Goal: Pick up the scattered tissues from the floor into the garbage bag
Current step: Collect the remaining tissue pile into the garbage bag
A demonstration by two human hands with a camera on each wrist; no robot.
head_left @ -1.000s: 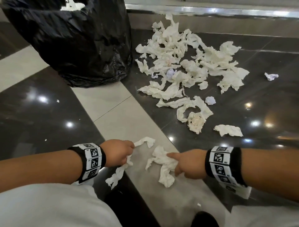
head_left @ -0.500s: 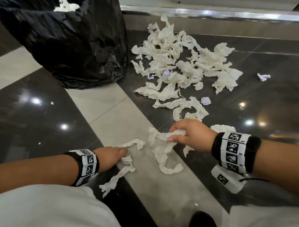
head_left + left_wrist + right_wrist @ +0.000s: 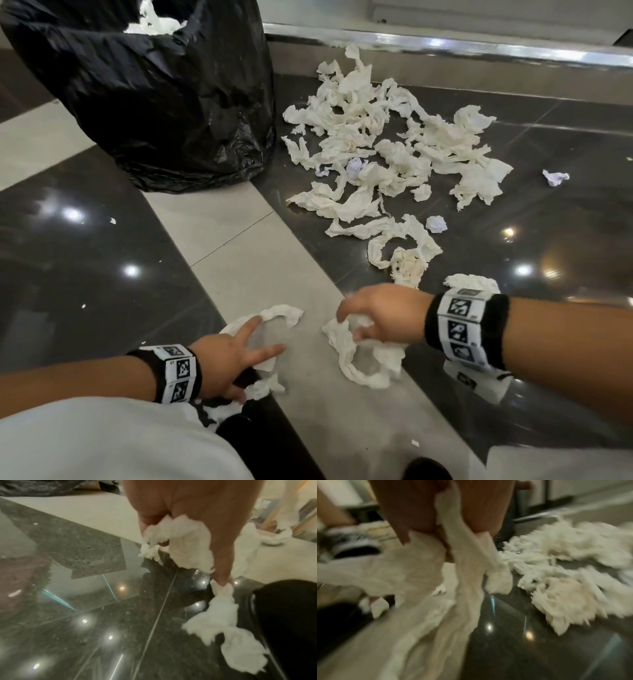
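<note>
A black garbage bag (image 3: pixel 154 102) stands at the far left with white tissues (image 3: pixel 150 22) showing in its mouth. A big pile of scattered tissues (image 3: pixel 376 144) lies on the dark floor to its right. My left hand (image 3: pixel 263 337) stretches two fingers over a long tissue strip (image 3: pixel 284 313); in the left wrist view its other fingers curl round that strip (image 3: pixel 188 545), which trails down past the hand. My right hand (image 3: pixel 349 325) grips a second crumpled tissue (image 3: pixel 363 373), which hangs blurred from the fingers (image 3: pixel 467 574).
Small bluish paper balls (image 3: pixel 435 224) (image 3: pixel 555 178) lie around the pile. A metal threshold (image 3: pixel 445 48) runs along the back. A pale tile band (image 3: pixel 239 246) crosses the glossy dark floor. My knees in white cloth (image 3: pixel 102 442) and a dark shoe (image 3: pixel 428 469) sit at the near edge.
My right hand has drawn its tissue back toward me and lower. My left hand has gone from a fist to two fingers stretched over the strip.
</note>
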